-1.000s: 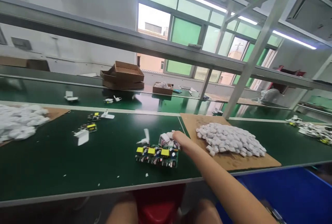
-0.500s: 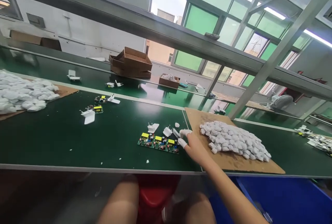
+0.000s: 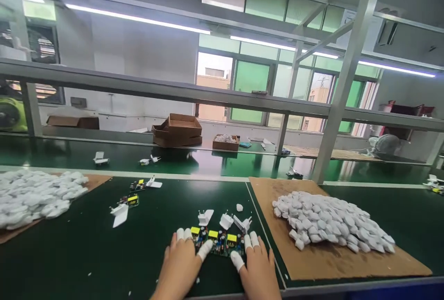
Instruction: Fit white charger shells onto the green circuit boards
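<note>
A row of small green circuit boards with yellow parts lies on the green bench in front of me. My left hand rests at its left end and my right hand at its right end; both wear white finger cots, and the fingers and thumbs touch the boards' edges. Just behind the boards lie three white plug pieces with metal pins. Neither hand has lifted anything.
A cardboard sheet to the right carries a heap of white plastic caps. Another heap lies far left. Loose boards and white pieces are scattered mid-left. Cardboard boxes stand on the far bench; a metal frame post rises at right.
My left hand has come into view at the boards' left end. My right hand has drawn back from the white plug pieces to the boards' right end. The view has tilted.
</note>
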Demonstrator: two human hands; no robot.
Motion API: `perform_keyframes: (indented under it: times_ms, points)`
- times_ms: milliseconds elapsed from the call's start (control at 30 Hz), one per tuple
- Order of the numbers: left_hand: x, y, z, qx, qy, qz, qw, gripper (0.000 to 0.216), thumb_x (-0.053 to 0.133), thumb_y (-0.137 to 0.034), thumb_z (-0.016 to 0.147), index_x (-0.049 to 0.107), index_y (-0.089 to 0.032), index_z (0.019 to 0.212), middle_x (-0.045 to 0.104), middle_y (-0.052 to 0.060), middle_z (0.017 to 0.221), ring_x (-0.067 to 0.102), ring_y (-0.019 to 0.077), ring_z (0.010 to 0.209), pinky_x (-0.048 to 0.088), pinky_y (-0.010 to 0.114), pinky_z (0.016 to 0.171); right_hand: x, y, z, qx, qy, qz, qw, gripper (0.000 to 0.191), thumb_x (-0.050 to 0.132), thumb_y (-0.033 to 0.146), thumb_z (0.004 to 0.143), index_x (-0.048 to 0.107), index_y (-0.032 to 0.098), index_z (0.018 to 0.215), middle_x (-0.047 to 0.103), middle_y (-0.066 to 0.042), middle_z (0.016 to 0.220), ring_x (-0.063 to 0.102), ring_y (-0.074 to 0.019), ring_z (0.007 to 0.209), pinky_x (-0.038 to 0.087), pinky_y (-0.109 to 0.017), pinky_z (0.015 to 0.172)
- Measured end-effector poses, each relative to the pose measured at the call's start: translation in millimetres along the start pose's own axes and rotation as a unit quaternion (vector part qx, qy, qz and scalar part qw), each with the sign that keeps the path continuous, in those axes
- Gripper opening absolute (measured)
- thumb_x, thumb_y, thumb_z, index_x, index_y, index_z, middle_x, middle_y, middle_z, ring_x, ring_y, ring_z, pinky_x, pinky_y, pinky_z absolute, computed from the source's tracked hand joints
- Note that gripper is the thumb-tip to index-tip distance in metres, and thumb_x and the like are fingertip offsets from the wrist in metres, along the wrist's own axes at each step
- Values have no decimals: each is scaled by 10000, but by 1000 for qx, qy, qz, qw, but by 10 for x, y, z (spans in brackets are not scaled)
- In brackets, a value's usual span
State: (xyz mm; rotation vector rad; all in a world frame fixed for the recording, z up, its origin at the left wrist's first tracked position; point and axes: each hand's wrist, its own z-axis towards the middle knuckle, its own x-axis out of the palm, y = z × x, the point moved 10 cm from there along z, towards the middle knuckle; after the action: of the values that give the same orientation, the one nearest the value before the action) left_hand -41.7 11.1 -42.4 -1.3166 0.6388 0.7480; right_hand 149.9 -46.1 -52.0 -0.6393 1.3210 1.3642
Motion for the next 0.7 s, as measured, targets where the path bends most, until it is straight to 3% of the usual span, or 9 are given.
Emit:
perform_keyframes:
  times_ms: [67, 133, 200, 300, 367, 433, 533, 600, 700]
  points:
    - [6, -98, 13, -5, -8, -79, 997, 435, 517, -216, 682, 458, 65, 1008, 373, 273, 1169, 184, 341, 1179, 135, 458, 960, 30, -36, 11, 32, -18, 86, 996, 352, 386, 284, 740, 568, 84, 966, 443, -187, 1165, 286, -330, 1143, 147, -530, 920]
    - [41, -132, -10, -21, -11, -194, 981, 457, 444, -215, 703, 393, 72, 1055, 383, 280, 1159, 261, 325, 1154, 181, 419, 960, -14, -82, 15, 53, -48, 258, 964, 377, 378, 307, 738, 517, 90, 1014, 464, -183, 1143, 334, -305, 1120, 162, -490, 936]
    - [95, -106, -30, -43, -5, -323, 945, 471, 413, -260, 695, 327, -20, 1090, 400, 230, 1164, 396, 280, 1076, 334, 382, 884, -24, -125, 8, 80, -44, 478, 873, 505, 420, 409, 710, 382, 133, 1130, 468, -150, 1137, 415, -269, 1057, 296, -427, 885]
    - [120, -36, -51, -61, -7, -474, 879, 592, 547, -312, 546, 277, -153, 1049, 364, 167, 1208, 432, 247, 1048, 441, 311, 763, 87, -40, -36, 134, 58, 693, 706, 724, 550, 530, 585, 271, 200, 1166, 498, -106, 1081, 527, -225, 894, 447, -313, 644]
    - [98, 10, -91, -69, -7, -529, 846, 713, 657, -288, 401, 298, -185, 1008, 384, 145, 1192, 427, 256, 1047, 447, 296, 740, 100, 54, -75, 131, 121, 725, 666, 719, 649, 480, 515, 357, 181, 1100, 556, -87, 975, 559, -201, 798, 441, -259, 570]
    - [147, 35, -164, -105, 36, -592, 799, 743, 725, -292, 311, 373, -181, 956, 508, 112, 1055, 510, 246, 919, 462, 302, 683, 49, 89, -92, 96, 136, 724, 669, 645, 704, 403, 485, 441, 156, 1020, 585, -70, 910, 561, -183, 782, 437, -240, 590]
    - [231, -24, -278, -143, 143, -636, 744, 513, 743, -375, 355, 527, -148, 761, 612, 14, 675, 553, 134, 601, 454, 234, 563, 53, 41, -132, 91, 135, 719, 675, 604, 695, 386, 513, 454, 184, 1028, 567, -55, 977, 554, -184, 809, 449, -272, 637]
    - [218, -70, -292, -121, 189, -600, 768, 393, 747, -361, 375, 565, -124, 630, 594, -2, 544, 532, 104, 515, 429, 193, 518, 38, 42, -151, 77, 130, 704, 694, 595, 684, 377, 527, 451, 189, 1041, 552, -55, 1011, 541, -199, 855, 444, -308, 699]
    - [133, -90, -243, -54, 168, -535, 826, 405, 741, -332, 403, 584, -118, 709, 637, 32, 677, 577, 163, 682, 441, 212, 637, -137, 58, -144, 15, 55, 629, 775, 447, 642, 326, 586, 500, 156, 974, 561, -68, 993, 480, -215, 978, 353, -320, 865]
